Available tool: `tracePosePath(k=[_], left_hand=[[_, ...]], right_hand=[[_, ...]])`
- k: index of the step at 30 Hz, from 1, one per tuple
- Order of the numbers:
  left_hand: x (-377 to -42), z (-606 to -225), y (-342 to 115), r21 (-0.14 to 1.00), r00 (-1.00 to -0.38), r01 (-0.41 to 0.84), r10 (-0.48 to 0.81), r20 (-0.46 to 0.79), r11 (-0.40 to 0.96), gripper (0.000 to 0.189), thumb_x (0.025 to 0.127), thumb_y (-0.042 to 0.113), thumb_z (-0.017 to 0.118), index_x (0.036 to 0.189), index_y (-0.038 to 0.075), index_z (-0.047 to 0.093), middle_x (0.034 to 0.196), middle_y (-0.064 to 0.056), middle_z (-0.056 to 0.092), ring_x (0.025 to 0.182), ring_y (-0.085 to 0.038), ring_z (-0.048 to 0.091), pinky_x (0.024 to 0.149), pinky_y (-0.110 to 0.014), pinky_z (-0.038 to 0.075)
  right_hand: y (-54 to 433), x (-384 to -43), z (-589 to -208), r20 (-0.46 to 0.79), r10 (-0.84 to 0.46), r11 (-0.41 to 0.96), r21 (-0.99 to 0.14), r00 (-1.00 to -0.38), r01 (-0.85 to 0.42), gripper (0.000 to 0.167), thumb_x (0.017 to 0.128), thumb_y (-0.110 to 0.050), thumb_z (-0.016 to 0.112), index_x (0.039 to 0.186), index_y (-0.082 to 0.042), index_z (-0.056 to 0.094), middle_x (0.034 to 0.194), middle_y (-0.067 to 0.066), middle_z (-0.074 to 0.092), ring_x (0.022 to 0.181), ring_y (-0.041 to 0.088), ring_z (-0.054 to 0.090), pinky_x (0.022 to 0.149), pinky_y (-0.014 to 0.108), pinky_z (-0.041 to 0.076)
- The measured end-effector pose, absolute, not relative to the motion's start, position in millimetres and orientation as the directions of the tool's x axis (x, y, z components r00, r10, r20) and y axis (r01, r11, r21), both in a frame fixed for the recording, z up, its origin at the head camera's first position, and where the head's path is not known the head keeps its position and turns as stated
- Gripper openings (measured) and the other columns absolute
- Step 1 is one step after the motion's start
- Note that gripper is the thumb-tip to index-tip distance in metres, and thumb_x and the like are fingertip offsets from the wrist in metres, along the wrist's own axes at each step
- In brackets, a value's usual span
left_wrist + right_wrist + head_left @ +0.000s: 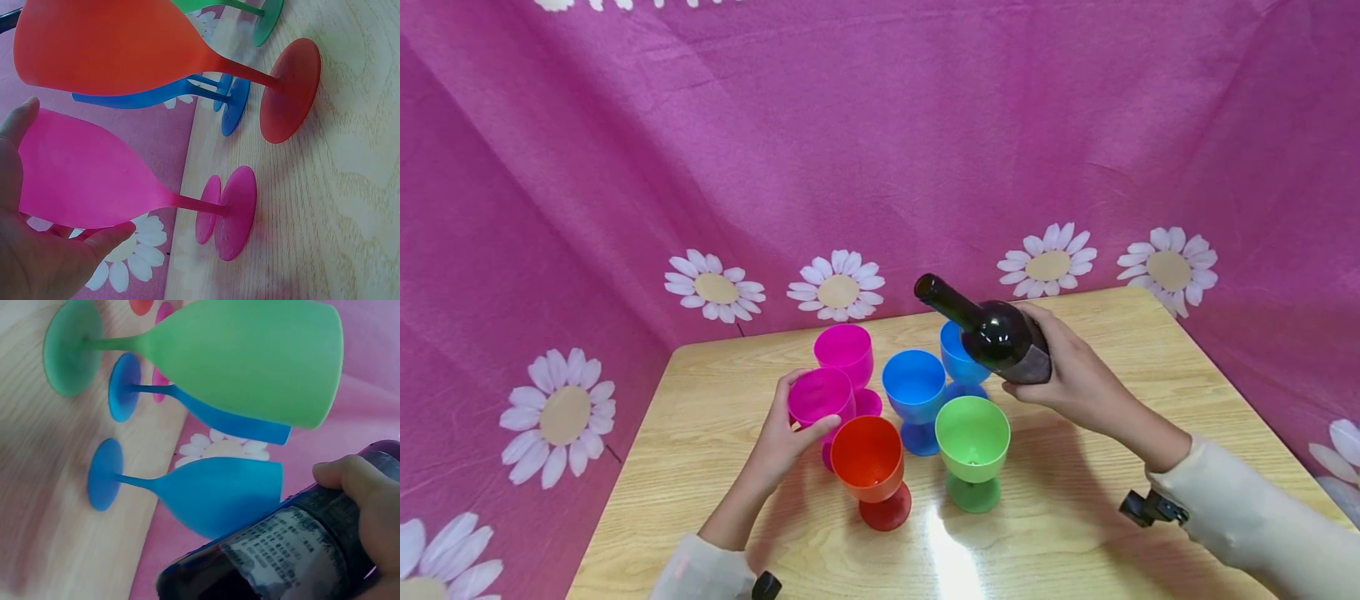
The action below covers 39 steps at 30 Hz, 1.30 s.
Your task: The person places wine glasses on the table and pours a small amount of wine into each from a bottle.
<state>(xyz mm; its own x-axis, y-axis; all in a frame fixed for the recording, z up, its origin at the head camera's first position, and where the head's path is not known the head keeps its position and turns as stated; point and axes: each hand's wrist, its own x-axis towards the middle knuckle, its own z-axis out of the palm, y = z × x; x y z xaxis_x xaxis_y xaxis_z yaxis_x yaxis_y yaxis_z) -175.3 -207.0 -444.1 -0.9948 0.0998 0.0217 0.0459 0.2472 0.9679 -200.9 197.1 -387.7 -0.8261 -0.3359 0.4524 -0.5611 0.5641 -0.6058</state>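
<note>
My left hand (781,440) holds the nearer pink goblet (822,398) by its bowl, thumb on one side and fingers on the other. In the left wrist view its foot (236,212) appears to stand on the table. My right hand (1075,375) grips a dark green wine bottle (1000,337) round its body. The bottle is tilted in the air, its mouth pointing up and left, above the back blue goblet (958,354). In the right wrist view a printed label (290,550) shows on the bottle. Whether it holds liquid I cannot tell.
An orange-red goblet (867,458) and a green goblet (972,442) stand at the front. Another blue goblet (914,387) and another pink goblet (844,350) stand behind them, close together. Pink flowered cloth (880,167) surrounds the wooden table (700,417).
</note>
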Motion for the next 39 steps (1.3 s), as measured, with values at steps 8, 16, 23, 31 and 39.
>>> tracePosePath(k=[8, 16, 23, 31, 39], left_hand=[[-176, -444, -206, 0.967, -0.995, 0.048, 0.1, 0.023, 0.25, 0.081, 0.088, 0.015, 0.082, 0.152, 0.021, 0.032, 0.147, -0.01, 0.048, 0.135, -0.032, 0.048, 0.097, -0.042, 0.058], [-175, -443, -206, 0.967, -0.995, 0.037, 0.095, 0.014, 0.253, 0.082, 0.088, 0.015, 0.082, 0.153, 0.02, 0.031, 0.148, -0.009, 0.047, 0.135, -0.032, 0.047, 0.096, -0.043, 0.058], [-175, -442, -206, 0.968, -0.995, 0.034, 0.101, 0.009, 0.25, 0.082, 0.088, 0.016, 0.082, 0.152, 0.024, 0.032, 0.148, -0.008, 0.046, 0.136, -0.032, 0.046, 0.096, -0.043, 0.058], [-175, -444, -207, 0.966, -0.995, 0.034, 0.095, 0.01, 0.257, 0.083, 0.087, 0.015, 0.083, 0.152, 0.023, 0.032, 0.148, -0.009, 0.047, 0.135, -0.032, 0.047, 0.097, -0.043, 0.058], [-176, -444, -206, 0.967, -0.995, 0.039, 0.101, 0.014, 0.252, 0.084, 0.087, 0.016, 0.083, 0.153, 0.02, 0.031, 0.148, -0.009, 0.047, 0.136, -0.032, 0.046, 0.096, -0.043, 0.058]], right_hand=[[188, -199, -374, 0.457, -0.379, 0.611, -0.53, -0.804, -0.589, 0.099, 0.07, -0.007, 0.093, 0.152, -0.017, 0.04, 0.133, 0.012, 0.058, 0.113, 0.028, 0.056, 0.086, 0.05, 0.049], [179, -196, -364, 0.397, -0.399, 0.719, -0.424, -0.827, -0.551, 0.097, 0.07, -0.019, 0.093, 0.151, -0.027, 0.041, 0.112, 0.012, 0.063, 0.102, 0.027, 0.058, 0.075, 0.046, 0.043], [171, -196, -355, 0.33, -0.397, 0.779, -0.371, -0.856, -0.505, 0.099, 0.07, -0.025, 0.092, 0.153, -0.033, 0.038, 0.113, 0.015, 0.062, 0.103, 0.031, 0.058, 0.081, 0.055, 0.044], [161, -199, -349, 0.289, -0.433, 0.799, -0.315, -0.854, -0.512, 0.098, 0.071, -0.029, 0.092, 0.153, -0.033, 0.038, 0.115, 0.015, 0.06, 0.106, 0.031, 0.057, 0.082, 0.054, 0.043], [153, -200, -346, 0.254, -0.451, 0.809, -0.288, -0.855, -0.512, 0.099, 0.073, -0.03, 0.094, 0.154, -0.033, 0.037, 0.118, 0.017, 0.06, 0.107, 0.034, 0.057, 0.082, 0.055, 0.041]])
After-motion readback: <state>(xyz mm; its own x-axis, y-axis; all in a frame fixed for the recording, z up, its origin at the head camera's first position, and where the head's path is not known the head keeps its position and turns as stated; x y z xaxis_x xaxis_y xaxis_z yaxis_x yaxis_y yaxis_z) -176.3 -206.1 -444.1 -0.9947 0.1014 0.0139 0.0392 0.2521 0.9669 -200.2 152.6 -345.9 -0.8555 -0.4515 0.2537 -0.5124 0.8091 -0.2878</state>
